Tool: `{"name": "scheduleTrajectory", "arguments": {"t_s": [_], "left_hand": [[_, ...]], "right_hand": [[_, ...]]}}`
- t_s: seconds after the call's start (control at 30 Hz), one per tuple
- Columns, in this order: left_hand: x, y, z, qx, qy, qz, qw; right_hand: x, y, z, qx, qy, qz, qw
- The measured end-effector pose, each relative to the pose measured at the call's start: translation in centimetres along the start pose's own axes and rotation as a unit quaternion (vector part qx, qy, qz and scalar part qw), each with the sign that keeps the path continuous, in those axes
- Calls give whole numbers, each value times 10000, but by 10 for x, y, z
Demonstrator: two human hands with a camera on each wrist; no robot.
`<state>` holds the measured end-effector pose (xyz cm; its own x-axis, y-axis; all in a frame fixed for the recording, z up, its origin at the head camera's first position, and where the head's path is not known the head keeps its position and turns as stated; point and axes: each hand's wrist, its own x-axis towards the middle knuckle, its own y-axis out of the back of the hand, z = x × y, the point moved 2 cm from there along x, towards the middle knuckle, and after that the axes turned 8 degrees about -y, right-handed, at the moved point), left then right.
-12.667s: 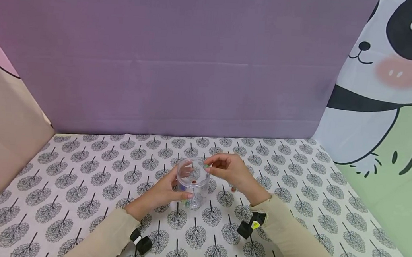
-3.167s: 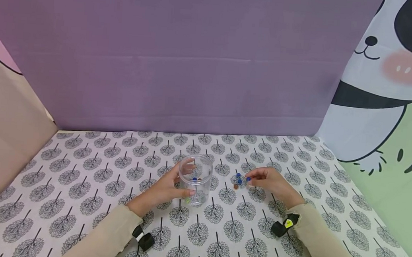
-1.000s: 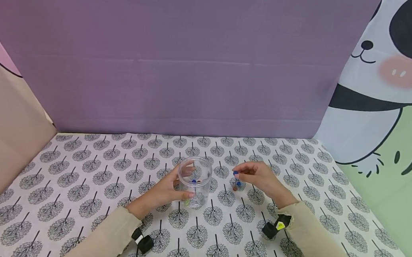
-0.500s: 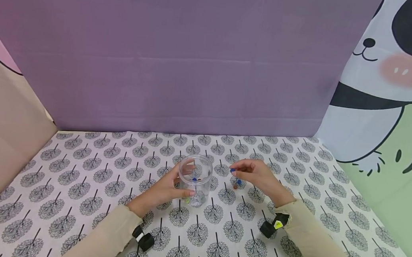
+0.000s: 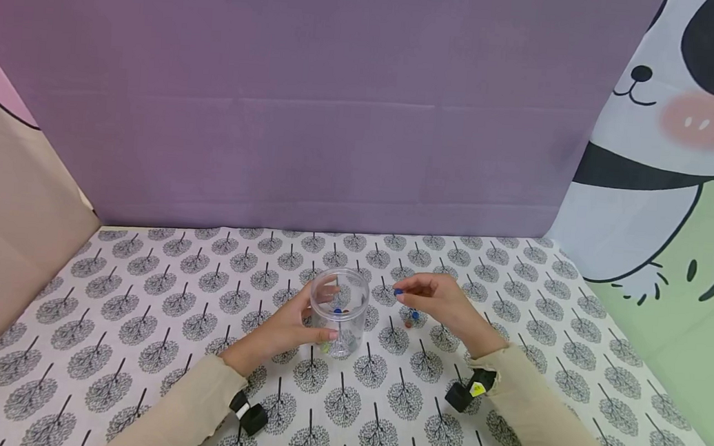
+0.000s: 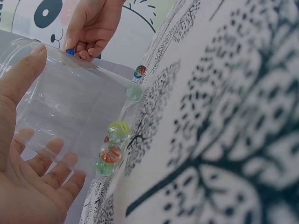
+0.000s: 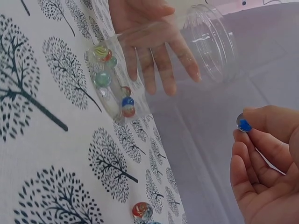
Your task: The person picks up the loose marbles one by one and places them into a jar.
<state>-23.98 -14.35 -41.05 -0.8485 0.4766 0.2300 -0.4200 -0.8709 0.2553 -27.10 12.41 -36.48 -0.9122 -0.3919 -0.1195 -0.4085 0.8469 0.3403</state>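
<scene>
A clear plastic jar (image 5: 348,326) stands upright on the cloth with its mouth uncovered. Several glass marbles lie on its bottom, among them a pale green marble (image 7: 102,78) and an orange-streaked marble (image 6: 111,153). My left hand (image 5: 290,325) grips the jar from its left side, thumb in front and fingers behind. To the right of the jar and apart from it, my right hand (image 5: 435,301) pinches a blue marble (image 7: 243,123) between thumb and forefinger, above the cloth. Below that hand, a blue marble (image 5: 415,316) and a reddish marble (image 5: 408,325) lie close together.
A white cloth (image 5: 152,402) printed with dark trees covers the table. Behind it rises a purple backdrop (image 5: 334,111), with a panda print (image 5: 631,221) on the right. Each wrist wears a small black camera, such as the right wrist camera (image 5: 459,397).
Since 3.2 s ago my right hand has lifted and moved left toward the jar with a blue marble; fewer marbles lie on the cloth. My left hand keeps its hold on the jar.
</scene>
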Motion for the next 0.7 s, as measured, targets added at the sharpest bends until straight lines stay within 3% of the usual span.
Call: {"name": "scheduleTrajectory", "arguments": {"t_s": [0.7], "left_hand": [[0,-1,1,44,-74,-4,10000]], "right_hand": [[1,-11,-11,6,252,86,9996]]}}
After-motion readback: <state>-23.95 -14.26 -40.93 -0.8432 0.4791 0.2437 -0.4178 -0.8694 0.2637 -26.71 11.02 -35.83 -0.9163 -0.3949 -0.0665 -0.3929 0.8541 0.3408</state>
